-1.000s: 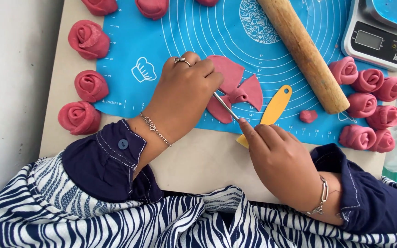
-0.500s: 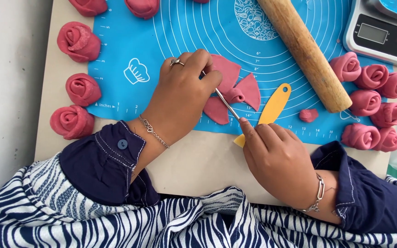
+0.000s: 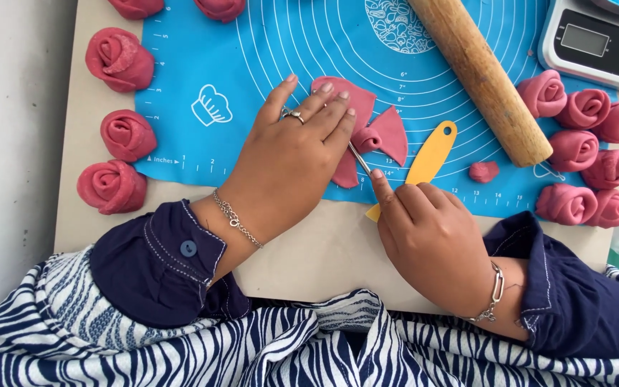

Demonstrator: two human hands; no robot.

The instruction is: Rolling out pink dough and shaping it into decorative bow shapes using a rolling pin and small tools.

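Mid-frame, our left hand (image 3: 291, 154) lies open on flat pink dough (image 3: 388, 132), cut into wedges; right hand (image 3: 431, 233) grips a thin blade (image 3: 360, 159).

- One view only, from a camera on the person's head, looking almost straight down.
- It sits close above the worktop (image 3: 309, 251), which fills most of the frame; the blue mat (image 3: 252, 64) runs off the top edge.
- The person's striped clothing crosses the bottom edge, nearest the lens.
- Both forearms enter from below, reaching away from the camera.
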